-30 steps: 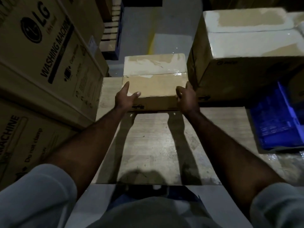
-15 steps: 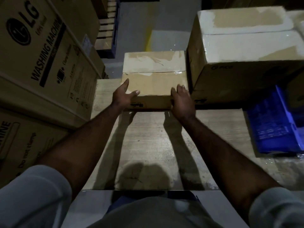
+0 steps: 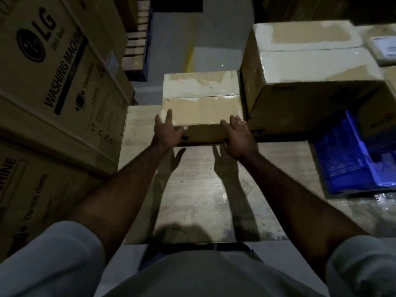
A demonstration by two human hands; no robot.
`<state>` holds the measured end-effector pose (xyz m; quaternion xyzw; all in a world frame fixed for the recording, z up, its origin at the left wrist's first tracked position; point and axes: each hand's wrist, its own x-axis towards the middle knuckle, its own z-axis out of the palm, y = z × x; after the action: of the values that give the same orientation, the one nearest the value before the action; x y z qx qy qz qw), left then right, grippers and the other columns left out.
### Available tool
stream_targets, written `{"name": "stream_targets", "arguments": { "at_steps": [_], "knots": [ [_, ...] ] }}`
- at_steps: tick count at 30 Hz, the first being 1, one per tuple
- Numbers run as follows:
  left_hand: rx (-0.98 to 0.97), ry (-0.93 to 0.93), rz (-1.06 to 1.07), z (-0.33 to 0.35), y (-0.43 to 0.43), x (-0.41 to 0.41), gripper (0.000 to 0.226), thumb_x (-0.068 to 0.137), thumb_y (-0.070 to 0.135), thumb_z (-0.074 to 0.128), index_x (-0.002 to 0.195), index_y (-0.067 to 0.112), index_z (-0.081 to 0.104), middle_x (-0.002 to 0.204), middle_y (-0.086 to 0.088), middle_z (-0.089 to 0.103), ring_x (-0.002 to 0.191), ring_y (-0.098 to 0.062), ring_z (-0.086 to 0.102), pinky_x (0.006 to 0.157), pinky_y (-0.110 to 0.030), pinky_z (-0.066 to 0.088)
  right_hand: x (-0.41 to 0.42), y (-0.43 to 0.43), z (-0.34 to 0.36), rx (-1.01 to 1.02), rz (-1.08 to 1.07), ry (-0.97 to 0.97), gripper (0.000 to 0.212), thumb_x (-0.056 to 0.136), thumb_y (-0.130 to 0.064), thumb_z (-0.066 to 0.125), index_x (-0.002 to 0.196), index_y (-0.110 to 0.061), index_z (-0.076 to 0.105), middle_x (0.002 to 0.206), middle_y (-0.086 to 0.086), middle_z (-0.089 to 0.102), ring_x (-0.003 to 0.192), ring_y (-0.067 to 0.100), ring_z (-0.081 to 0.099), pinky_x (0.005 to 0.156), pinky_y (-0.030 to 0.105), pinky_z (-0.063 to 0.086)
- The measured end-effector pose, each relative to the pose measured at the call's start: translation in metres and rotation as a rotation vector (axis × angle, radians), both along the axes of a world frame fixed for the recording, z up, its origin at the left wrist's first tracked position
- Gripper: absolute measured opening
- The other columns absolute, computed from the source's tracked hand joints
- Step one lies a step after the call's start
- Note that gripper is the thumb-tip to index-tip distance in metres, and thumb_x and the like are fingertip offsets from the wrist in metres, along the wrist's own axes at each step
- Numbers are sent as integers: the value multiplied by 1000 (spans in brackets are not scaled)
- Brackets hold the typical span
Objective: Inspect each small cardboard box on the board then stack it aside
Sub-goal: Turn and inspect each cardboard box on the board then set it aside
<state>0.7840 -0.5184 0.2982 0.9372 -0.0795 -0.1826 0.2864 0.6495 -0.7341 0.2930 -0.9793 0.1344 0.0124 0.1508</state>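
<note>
Small box (image 3: pixel 201 108) sits at far edge of wooden board (image 3: pixel 203 189), just beside a bigger carton (image 3: pixel 310 82). Left hand (image 3: pixel 168 131) and right hand (image 3: pixel 237 136) rest spread-fingered on its near corners, not closed around anything. Best to grip both sides evenly. Cardboard with glossy tape, torn paper patches.

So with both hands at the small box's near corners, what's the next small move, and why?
Probably close both hands on the small box and draw it toward the body onto the bare board. The left hand and right hand lie open at its near corners, not yet gripping, and the larger box sits tight against its right side, so inspection needs room.
</note>
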Motion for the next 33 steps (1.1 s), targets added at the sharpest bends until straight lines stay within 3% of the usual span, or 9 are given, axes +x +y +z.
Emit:
{"name": "stream_targets", "arguments": {
  "at_steps": [4,7,15,22,33],
  "knots": [
    [78,-166,-86,-1,2,-60,88,96,47,67,165,25,16,170,-20,-9,157,-42,4,124,-56,23,-27,17,3,-21,-14,23,80,94,-20,68,164,-19,30,170,19,20,158,37,15,129,46,16],
    [81,-143,-162,-4,7,-110,86,99,43,64,165,27,13,171,-17,-15,158,-40,-4,124,-55,20,-48,34,5,-41,-32,57,77,98,-28,65,165,-22,26,172,18,15,160,35,10,129,47,14],
    [51,-43,-368,-28,46,-178,84,99,38,62,164,33,10,172,-11,-2,158,-35,4,121,-52,29,-114,105,-1,-13,-116,107,71,102,-28,56,166,-21,25,173,18,14,160,35,10,127,47,15],
    [-66,41,-313,-36,73,-208,80,100,42,61,164,28,15,171,-11,12,156,-31,20,118,-48,37,-170,147,-14,16,-98,129,74,100,-27,59,165,-17,25,172,20,16,160,37,11,127,50,18],
    [62,16,-239,-32,105,-301,82,101,42,59,165,30,9,171,-11,10,156,-32,18,117,-51,37,-248,167,-9,-25,57,112,73,103,-29,51,167,-15,18,172,22,9,160,37,6,129,48,16]
  ]
}}
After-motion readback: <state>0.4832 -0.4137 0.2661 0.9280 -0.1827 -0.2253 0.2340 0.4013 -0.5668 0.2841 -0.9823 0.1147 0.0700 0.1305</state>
